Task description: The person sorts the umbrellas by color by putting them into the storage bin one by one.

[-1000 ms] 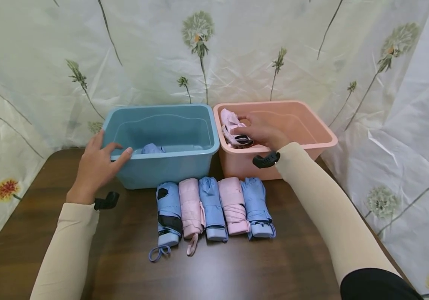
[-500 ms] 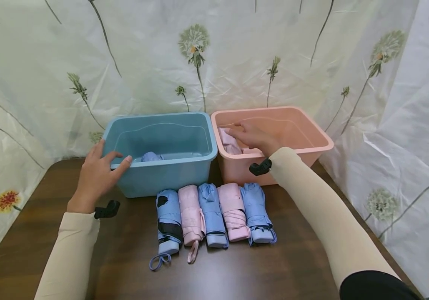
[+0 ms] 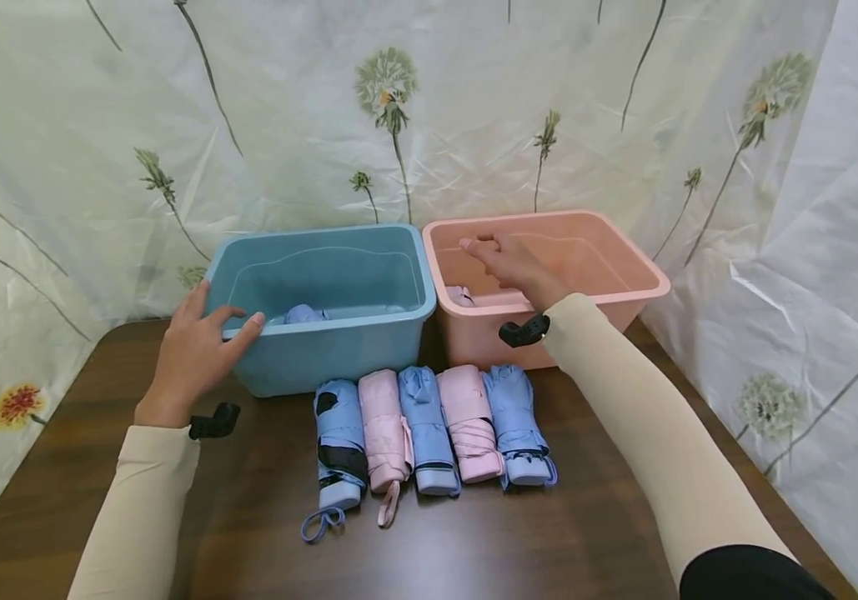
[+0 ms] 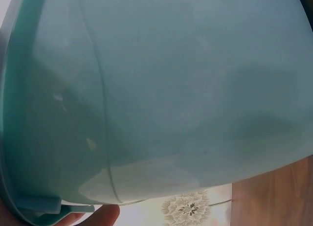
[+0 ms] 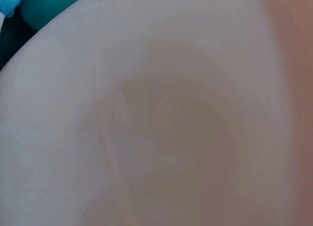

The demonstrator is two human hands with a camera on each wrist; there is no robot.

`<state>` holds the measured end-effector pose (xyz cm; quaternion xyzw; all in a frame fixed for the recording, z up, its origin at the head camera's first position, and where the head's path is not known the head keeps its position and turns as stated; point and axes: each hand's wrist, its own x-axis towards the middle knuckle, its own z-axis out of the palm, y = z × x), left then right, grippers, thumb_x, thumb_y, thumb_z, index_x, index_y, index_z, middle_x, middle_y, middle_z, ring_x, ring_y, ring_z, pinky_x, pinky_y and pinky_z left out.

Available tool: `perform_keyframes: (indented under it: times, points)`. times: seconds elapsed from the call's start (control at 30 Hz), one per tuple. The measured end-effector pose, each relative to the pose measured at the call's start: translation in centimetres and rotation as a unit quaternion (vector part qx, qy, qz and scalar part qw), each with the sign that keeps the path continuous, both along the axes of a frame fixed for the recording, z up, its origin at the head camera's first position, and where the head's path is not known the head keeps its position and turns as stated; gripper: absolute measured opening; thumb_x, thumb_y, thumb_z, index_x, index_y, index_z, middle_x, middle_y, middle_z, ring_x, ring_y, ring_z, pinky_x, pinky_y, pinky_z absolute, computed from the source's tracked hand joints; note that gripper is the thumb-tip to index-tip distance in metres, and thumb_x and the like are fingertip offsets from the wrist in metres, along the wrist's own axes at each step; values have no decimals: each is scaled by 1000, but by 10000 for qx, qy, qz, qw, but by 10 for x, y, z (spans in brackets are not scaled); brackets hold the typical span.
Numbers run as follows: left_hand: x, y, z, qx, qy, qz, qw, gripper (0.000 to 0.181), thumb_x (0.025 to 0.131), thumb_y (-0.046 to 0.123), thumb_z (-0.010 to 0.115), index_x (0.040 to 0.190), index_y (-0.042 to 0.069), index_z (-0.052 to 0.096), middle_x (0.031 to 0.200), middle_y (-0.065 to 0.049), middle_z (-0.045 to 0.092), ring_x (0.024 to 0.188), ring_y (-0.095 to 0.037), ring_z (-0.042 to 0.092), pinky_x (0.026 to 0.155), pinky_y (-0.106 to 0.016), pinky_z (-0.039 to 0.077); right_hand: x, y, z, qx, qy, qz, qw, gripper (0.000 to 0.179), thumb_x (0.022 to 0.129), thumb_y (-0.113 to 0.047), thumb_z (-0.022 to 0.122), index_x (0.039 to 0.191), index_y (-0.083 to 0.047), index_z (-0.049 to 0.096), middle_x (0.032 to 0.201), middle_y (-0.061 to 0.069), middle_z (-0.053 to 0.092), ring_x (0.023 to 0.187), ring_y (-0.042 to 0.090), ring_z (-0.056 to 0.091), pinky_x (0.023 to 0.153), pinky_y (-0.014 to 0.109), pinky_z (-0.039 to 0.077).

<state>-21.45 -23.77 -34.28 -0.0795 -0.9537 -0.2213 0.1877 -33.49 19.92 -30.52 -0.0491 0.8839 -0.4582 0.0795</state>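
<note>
My left hand (image 3: 192,350) rests on the front left corner of the blue bin (image 3: 338,350), with thumb and fingers spread along its rim. Inside that bin a bit of a blue folded umbrella (image 3: 303,313) shows. My right hand (image 3: 511,265) hovers over the pink bin (image 3: 624,293), fingers loosely bent and holding nothing. Below it, part of a pink folded umbrella (image 3: 461,296) lies in the bin's front left corner, mostly hidden by the front wall. Bin walls fill both wrist views.
Blue folded umbrellas (image 3: 429,433) and pink folded umbrellas (image 3: 469,425) alternate in a row before the bins on the dark wooden table (image 3: 248,517). One blue strap loop (image 3: 322,523) sticks out at the row's left end. A flowered curtain (image 3: 286,100) hangs behind.
My right hand has let go of the pink umbrella, which dropped down into the pink bin, and has lifted a little. The left hand has stayed on the blue bin's rim.
</note>
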Motion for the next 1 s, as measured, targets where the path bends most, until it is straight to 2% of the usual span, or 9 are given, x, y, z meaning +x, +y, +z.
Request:
perform_keyframes:
  times: [0.23, 0.47, 0.6, 0.77, 0.87, 1.0]
  points:
    - [-2, 0, -1, 77, -40, 10, 10000, 63, 94, 57, 46, 111, 1, 68, 155, -26, 21, 141, -47, 18, 99, -73, 24, -1, -2, 4, 350, 679, -40, 9971, 82, 88, -61, 57, 148, -12, 33, 145, 15, 43, 128, 33, 46, 102, 54, 39]
    - [-2, 0, 1, 69, -98, 92, 9999, 66, 92, 60, 47, 112, 0, 68, 155, -25, 21, 141, -45, 18, 100, -73, 23, 17, -1, 19, 255, 1124, 127, 9932, 76, 89, -56, 59, 146, -11, 37, 138, 16, 48, 122, 33, 50, 97, 53, 43]
    - [-3, -1, 3, 54, -80, 88, 9999, 65, 93, 59, 47, 111, 0, 68, 155, -26, 21, 141, -46, 19, 100, -72, 24, 34, 5, 33, 168, 1181, 243, 9926, 76, 89, -55, 60, 147, -11, 36, 138, 14, 49, 123, 30, 50, 96, 51, 45]
    - [-3, 0, 6, 96, -37, 74, 9999, 65, 93, 58, 47, 112, 0, 67, 155, -25, 20, 141, -46, 18, 100, -72, 24, 66, 16, 50, -429, 1164, 496, 9910, 66, 92, -43, 62, 146, -14, 37, 135, 12, 52, 118, 27, 55, 92, 47, 50]
    - [-3, 1, 6, 108, -42, 55, 9999, 64, 93, 58, 47, 112, 0, 67, 155, -25, 20, 141, -46, 18, 100, -73, 24, 85, 24, 55, -728, 1115, 664, 9889, 60, 94, -36, 63, 144, -14, 40, 132, 12, 53, 115, 28, 57, 87, 42, 53]
    - [-1, 0, 5, 108, -97, 47, 9999, 61, 94, 56, 49, 111, 0, 67, 155, -26, 21, 140, -47, 19, 99, -72, 26, 106, 33, 55, -834, 1115, 872, 9864, 54, 95, -29, 61, 142, -11, 42, 130, 14, 54, 112, 28, 59, 81, 38, 56]
